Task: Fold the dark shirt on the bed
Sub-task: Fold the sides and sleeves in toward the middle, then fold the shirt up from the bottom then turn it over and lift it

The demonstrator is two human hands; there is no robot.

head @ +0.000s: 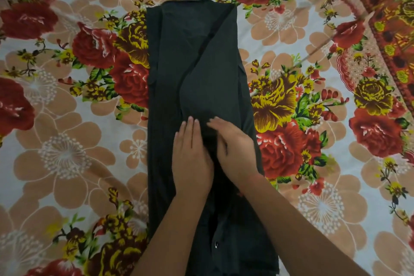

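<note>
A: Report shirt position.
B: Dark shirt [197,69] lies lengthwise on the floral bedsheet [67,141], both sides folded inward.
A: Hand placement?
B: Left hand [191,157] and right hand [235,148] lie flat, side by side, on the shirt's middle.

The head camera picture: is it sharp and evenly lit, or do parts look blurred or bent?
In the head view, lighting is soft and even, with no glare; the dark shirt shows few details in its folds; the bedsheet pattern softens and curves toward the corners, wide-angle distortion; both hands, left and right, look slightly soft.
</note>
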